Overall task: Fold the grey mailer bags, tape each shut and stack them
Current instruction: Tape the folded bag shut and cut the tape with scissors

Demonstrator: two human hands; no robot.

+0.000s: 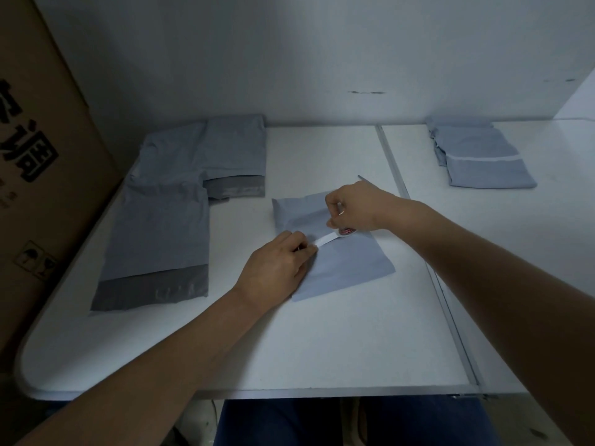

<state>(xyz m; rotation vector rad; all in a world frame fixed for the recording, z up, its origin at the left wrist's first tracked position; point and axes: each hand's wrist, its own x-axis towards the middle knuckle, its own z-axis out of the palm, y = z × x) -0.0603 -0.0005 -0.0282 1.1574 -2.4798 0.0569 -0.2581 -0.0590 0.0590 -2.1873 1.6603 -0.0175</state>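
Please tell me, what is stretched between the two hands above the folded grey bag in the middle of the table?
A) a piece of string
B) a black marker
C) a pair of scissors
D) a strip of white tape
D: a strip of white tape runs from the left hand to the tape roll held in the right hand, above the folded grey bag.
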